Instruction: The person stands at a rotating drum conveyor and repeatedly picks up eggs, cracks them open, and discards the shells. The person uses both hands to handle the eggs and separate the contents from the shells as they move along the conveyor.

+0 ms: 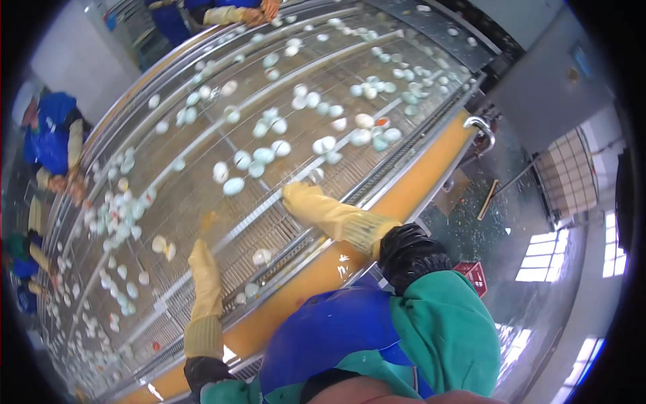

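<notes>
Pale blue-green and white eggs lie scattered over a wide wire-rod conveyor point(269, 232). Yellow gloves cover both of my hands. My right hand point(303, 200) is over the near part of the rods, its fingers curled; whatever they hold is hidden. A glassy, pale piece point(315, 176) shows just beyond those fingers. My left hand point(204, 266) reaches over the rods, its fingers blurred, with a yellow smear point(210, 221) past the fingertips. Cream-coloured broken shells point(161, 246) lie left of it. Between my hands and farther out is a pale blue egg point(233, 186); a whitish egg point(262, 256) lies nearer me.
An orange-yellow rail point(424, 182) and a chain edge border my side. Several people in blue aprons point(54, 131) work along the opposite side, hands at the conveyor. To the right stand a caged white tank point(568, 172) and a red crate point(472, 277) on the wet floor.
</notes>
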Available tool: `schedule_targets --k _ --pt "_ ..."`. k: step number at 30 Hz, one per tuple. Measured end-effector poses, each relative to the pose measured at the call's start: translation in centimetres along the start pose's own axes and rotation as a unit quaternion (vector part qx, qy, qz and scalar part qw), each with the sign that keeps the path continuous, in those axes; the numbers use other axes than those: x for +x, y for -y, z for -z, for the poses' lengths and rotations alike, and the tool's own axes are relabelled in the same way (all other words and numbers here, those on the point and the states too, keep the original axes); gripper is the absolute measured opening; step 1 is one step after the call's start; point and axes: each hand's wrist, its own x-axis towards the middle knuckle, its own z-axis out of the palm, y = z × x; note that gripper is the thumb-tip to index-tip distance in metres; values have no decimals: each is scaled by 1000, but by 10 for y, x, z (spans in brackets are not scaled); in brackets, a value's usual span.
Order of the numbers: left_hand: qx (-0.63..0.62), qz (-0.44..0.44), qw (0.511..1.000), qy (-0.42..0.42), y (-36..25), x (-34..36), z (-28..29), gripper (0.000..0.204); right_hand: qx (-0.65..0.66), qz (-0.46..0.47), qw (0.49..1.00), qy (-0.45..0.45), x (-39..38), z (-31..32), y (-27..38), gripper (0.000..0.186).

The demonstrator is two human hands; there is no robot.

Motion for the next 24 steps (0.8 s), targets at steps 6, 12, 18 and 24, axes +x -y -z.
schedule_targets --k 6,12,18,24 --pt "-460 295 819 176 -143 21 51 31 286 182 940 -38 -82 34 -53 46" --pt "-373 244 812 377 -252 19 50 31 511 96 849 99 -152 49 -71 38" --pt "-425 274 748 430 -302 16 19 29 374 217 900 -52 -157 19 -116 39" --pt "-410 140 843 318 -309 22 -10 25 147 240 957 -65 -155 59 -140 46"
